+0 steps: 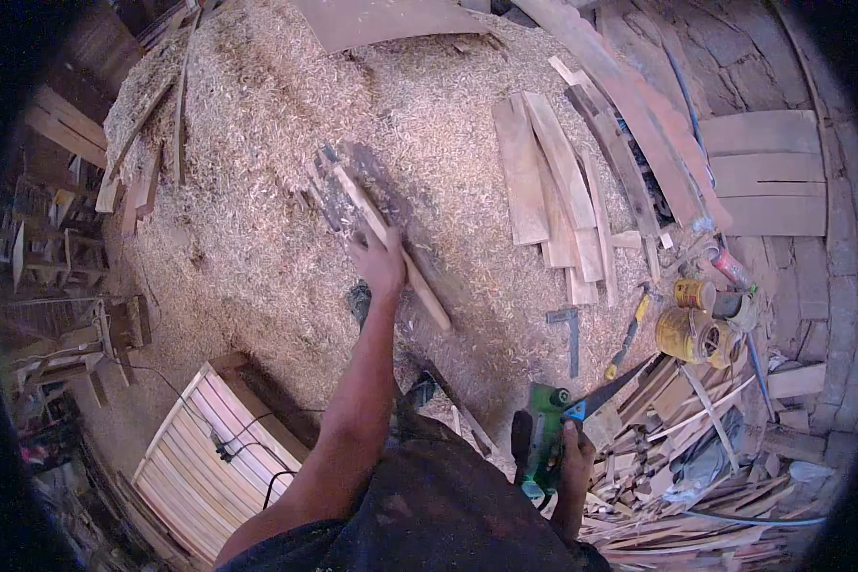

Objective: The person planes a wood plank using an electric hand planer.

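Note:
My left hand (381, 262) is closed around a narrow wooden strip (429, 294), which slants across a dark, worn board (419, 238) over the shavings. Several small dark wood pieces (326, 195) are by the strip's far end. Low on the right, my right hand (575, 462) grips a green electric planer (541, 443), held near my body and away from the strip. A handsaw with a blue handle (575, 411) shows right beside the planer.
Wood shavings (248, 124) cover the floor. Planks (548, 181) lie ahead to the right. A hammer (570, 341), a yellow-handled tool (629, 332) and yellow cans (686, 334) sit right, above a heap of offcuts (696, 458). A slatted wooden panel (205, 458) with a cable stands left.

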Demonstrator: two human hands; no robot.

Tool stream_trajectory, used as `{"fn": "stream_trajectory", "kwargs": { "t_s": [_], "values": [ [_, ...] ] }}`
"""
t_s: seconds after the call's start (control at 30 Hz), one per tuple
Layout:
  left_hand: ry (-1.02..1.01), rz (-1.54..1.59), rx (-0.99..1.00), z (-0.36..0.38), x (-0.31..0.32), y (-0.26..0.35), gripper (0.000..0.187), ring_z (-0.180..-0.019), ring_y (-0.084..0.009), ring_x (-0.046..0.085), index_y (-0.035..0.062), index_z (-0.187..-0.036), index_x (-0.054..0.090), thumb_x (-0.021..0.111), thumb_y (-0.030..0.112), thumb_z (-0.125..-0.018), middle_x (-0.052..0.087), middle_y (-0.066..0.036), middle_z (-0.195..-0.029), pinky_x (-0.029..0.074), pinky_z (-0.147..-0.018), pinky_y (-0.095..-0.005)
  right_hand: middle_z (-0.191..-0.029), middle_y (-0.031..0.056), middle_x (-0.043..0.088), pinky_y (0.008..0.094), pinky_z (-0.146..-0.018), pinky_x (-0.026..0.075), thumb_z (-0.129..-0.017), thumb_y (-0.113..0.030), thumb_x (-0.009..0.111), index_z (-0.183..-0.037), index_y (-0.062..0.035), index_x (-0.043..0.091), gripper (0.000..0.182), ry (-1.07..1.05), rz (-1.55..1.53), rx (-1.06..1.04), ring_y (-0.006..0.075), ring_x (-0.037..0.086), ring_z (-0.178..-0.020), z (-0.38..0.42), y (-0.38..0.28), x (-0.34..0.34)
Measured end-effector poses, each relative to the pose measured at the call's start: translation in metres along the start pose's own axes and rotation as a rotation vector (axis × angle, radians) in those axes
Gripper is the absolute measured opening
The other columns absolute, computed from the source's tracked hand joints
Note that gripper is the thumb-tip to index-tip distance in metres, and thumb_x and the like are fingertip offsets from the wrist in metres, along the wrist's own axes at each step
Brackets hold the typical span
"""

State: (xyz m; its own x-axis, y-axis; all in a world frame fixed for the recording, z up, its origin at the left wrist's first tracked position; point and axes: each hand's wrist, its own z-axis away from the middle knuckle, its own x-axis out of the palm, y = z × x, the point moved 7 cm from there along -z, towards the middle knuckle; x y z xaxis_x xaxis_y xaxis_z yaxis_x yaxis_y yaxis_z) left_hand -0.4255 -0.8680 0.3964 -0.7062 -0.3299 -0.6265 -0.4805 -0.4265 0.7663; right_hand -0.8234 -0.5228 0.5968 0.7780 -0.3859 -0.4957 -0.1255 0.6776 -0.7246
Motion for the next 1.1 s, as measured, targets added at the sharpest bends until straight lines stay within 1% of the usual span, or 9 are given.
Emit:
{"fn": "stream_trajectory", "kwargs": {
  "t_s": [0.23, 0.37, 0.5, 0.57, 0.6, 0.7, 0.8, 0.9, 1.1],
  "values": [
    [0.108, 0.113, 0.036, -0.011, 0.003, 0.017, 0.073, -0.129, -0.054, 0.052, -0.0101, -0.152, 0.043, 0.058, 0.04, -0.101, 0.05, -0.037, -0.142, 0.044, -0.111, -0.0554, -0.07, -0.0014, 0.058, 0.0287, -0.053, 0.042, -0.108, -0.04, 0.062, -0.105, -0.0013, 0.072, 0.04, -0.147, 0.072, -0.02, 0.0086, 0.054, -0.06, -0.025, -0.033, 0.062],
    [-0.077, 0.106, 0.05, -0.052, -0.019, 0.023, 0.077, -0.125, -0.055, 0.055, -0.012, -0.15, 0.046, 0.062, 0.046, -0.101, 0.052, -0.039, -0.138, 0.045, -0.109, -0.056, -0.069, 0.0001, 0.06, 0.0301, -0.05, 0.043, -0.107, -0.032, 0.066, -0.112, -0.0015, 0.069, 0.031, -0.176, 0.19, -0.182, 0.0115, 0.055, -0.054, -0.023, -0.081, 0.104],
    [0.045, 0.151, 0.175, -0.061, -0.002, -0.001, 0.079, -0.126, -0.0553, 0.055, -0.0125, -0.149, 0.048, 0.058, 0.052, -0.105, 0.053, -0.04, -0.136, 0.045, -0.109, -0.0539, -0.071, 0.0029, 0.064, 0.033, -0.055, 0.046, -0.104, -0.029, 0.071, -0.111, -0.0023, 0.068, 0.028, -0.273, 0.282, -0.511, 0.0123, 0.06, -0.059, -0.035, -0.09, 0.148],
    [0.032, 0.238, 0.172, -0.06, 0.0, -0.006, 0.079, -0.127, -0.0553, 0.054, -0.0124, -0.15, 0.048, 0.054, 0.054, -0.108, 0.053, -0.041, -0.137, 0.044, -0.11, -0.0531, -0.071, 0.0057, 0.066, 0.0361, -0.057, 0.049, -0.102, -0.029, 0.073, -0.108, -0.0026, 0.067, 0.028, -0.298, 0.371, -0.57, 0.0147, 0.062, -0.06, -0.035, -0.098, 0.17],
    [0.01, 0.277, 0.164, -0.06, -0.001, -0.004, 0.078, -0.128, -0.0551, 0.054, -0.0124, -0.151, 0.047, 0.053, 0.053, -0.109, 0.053, -0.041, -0.138, 0.044, -0.111, -0.0528, -0.073, 0.0129, 0.068, 0.0442, -0.062, 0.052, -0.101, -0.032, 0.073, -0.105, -0.002, 0.065, 0.031, -0.278, 0.394, -0.651, 0.0278, 0.068, -0.063, -0.035, -0.105, 0.179],
    [-0.027, 0.337, 0.131, -0.06, -0.006, -0.005, 0.076, -0.132, -0.0547, 0.052, -0.0117, -0.152, 0.046, 0.05, 0.052, -0.111, 0.053, -0.041, -0.141, 0.041, -0.115, -0.0519, -0.078, 0.02, 0.069, 0.051, -0.069, 0.053, -0.1, -0.037, 0.071, -0.102, -0.0021, 0.065, 0.035, -0.335, 0.469, -0.692, 0.0417, 0.07, -0.072, -0.033, -0.127, 0.205],
    [-0.084, 0.32, 0.078, -0.064, -0.004, -0.008, 0.074, -0.14, -0.0523, 0.048, -0.0097, -0.153, 0.047, 0.052, 0.05, -0.11, 0.05, -0.039, -0.15, 0.037, -0.121, -0.0488, -0.082, 0.0241, 0.07, 0.0538, -0.073, 0.053, -0.1, -0.042, 0.07, -0.102, -0.0023, 0.066, 0.04, -0.332, 0.525, -0.662, 0.0473, 0.07, -0.08, -0.041, -0.125, 0.219],
    [-0.099, 0.47, 0.054, -0.06, -0.002, -0.006, 0.073, -0.147, -0.0482, 0.045, -0.0098, -0.154, 0.047, 0.053, 0.048, -0.11, 0.048, -0.035, -0.157, 0.034, -0.124, -0.0457, -0.091, 0.0285, 0.073, 0.0549, -0.078, 0.056, -0.099, -0.051, 0.071, -0.117, 0.0031, 0.066, 0.057, -0.374, 0.546, -0.617, 0.0493, 0.072, -0.086, -0.051, -0.121, 0.226],
    [-0.124, 0.523, -0.046, -0.06, -0.002, -0.011, 0.08, -0.152, -0.0387, 0.045, -0.005, -0.158, 0.044, 0.059, 0.054, -0.106, 0.048, -0.029, -0.161, 0.033, -0.125, -0.0401, -0.087, 0.0255, 0.074, 0.0527, -0.076, 0.057, -0.099, -0.05, 0.071, -0.109, 0.0025, 0.068, 0.053, -0.417, 0.447, -0.646, 0.0476, 0.073, -0.082, -0.059, -0.157, 0.249]
  ]
}}
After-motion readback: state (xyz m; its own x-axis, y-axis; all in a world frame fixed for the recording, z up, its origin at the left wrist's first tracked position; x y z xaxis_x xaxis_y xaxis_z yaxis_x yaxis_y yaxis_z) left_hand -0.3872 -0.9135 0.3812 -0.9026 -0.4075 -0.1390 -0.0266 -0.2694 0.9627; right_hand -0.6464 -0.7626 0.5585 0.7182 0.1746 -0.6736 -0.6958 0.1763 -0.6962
